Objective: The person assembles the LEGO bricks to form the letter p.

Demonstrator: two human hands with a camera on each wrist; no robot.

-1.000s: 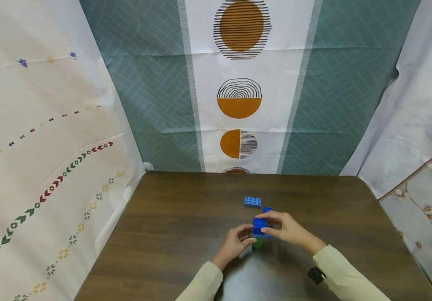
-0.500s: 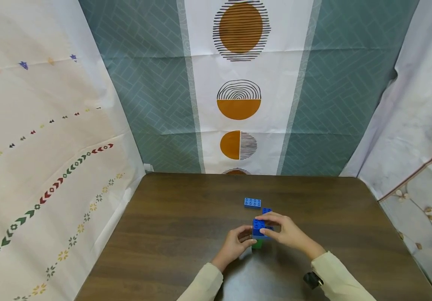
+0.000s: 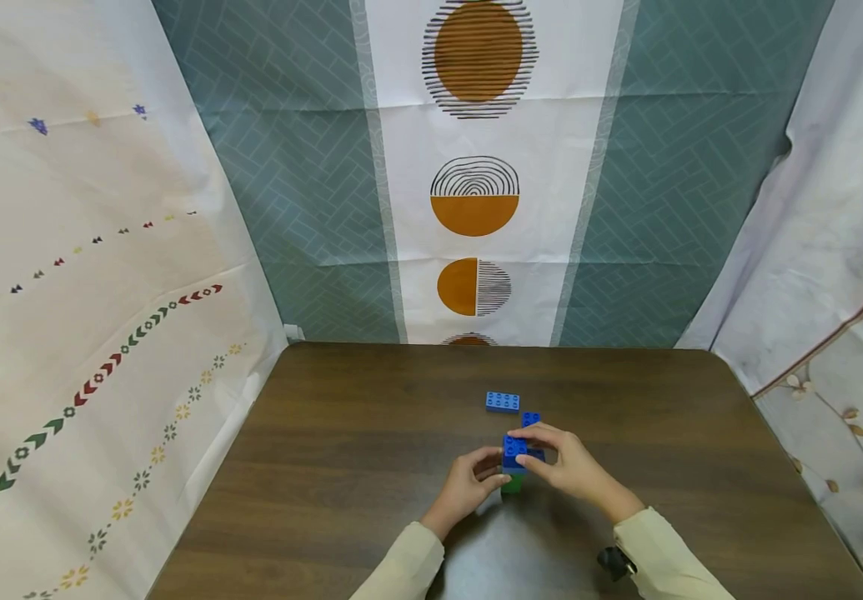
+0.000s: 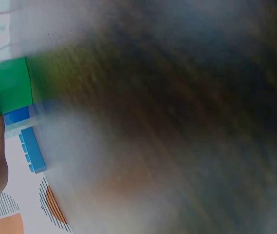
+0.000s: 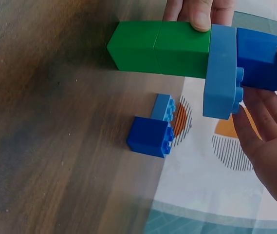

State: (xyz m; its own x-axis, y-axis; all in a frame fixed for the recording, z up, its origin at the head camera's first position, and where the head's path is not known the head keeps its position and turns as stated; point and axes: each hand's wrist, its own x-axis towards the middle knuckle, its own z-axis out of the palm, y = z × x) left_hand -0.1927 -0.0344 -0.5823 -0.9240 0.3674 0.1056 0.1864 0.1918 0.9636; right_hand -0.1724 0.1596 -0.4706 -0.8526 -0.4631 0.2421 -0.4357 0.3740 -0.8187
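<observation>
A tower of toy building bricks stands on the table between the hands. Two green blocks (image 5: 182,48) form its lower part, a light blue brick (image 5: 220,73) lies across them and juts to the right, and a dark blue block (image 3: 514,450) tops it at the left end. My right hand (image 3: 574,467) pinches that dark blue block between thumb and fingers. From the left, my left hand (image 3: 467,487) grips the upper green block just below the light blue brick, its thumb on the near side. In the left wrist view the green (image 4: 9,85) appears at the edge.
Behind the tower, a loose dark blue block (image 3: 531,417) lies on the brown table (image 3: 356,417). A loose light blue brick (image 3: 502,402) is a little farther back. Patterned cloths hang behind the table and at both sides.
The right wrist has shifted slightly leftward while its fingers stay on the dark blue block. The left hand and the tower have hardly moved; the head view has shifted a little.
</observation>
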